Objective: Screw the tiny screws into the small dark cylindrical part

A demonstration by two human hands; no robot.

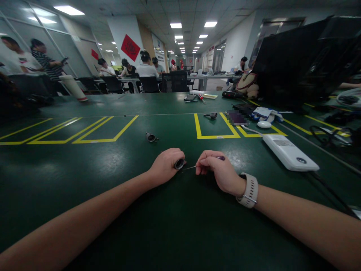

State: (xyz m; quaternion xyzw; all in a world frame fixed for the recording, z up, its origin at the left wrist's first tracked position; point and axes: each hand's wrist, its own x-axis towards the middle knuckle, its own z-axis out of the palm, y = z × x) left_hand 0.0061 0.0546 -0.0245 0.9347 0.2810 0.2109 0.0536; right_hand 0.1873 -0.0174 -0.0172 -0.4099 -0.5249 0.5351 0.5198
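My left hand [167, 166] is wrapped round a small dark metal part [179, 164] with a round, hollow opening turned toward me. Opposite it, my right hand [218, 170] grips a slim screwdriver [222, 158] with a dark purple handle. Its thin shaft points left, with the tip close to the metal part; I cannot tell whether they touch. A similar cup-shaped metal part [151, 137] lies beyond my left hand. Farther off, another dark metal piece [212, 115] rests inside a yellow-taped outline.
The green table [118, 233] carries yellow tape outlines [120, 131]. To the right lie a white power bank [290, 152] with cables, a white oval object [264, 124] and a blue-white cloth [266, 114]. A large black screen [293, 64] stands there. Several people sit or stand farther back.
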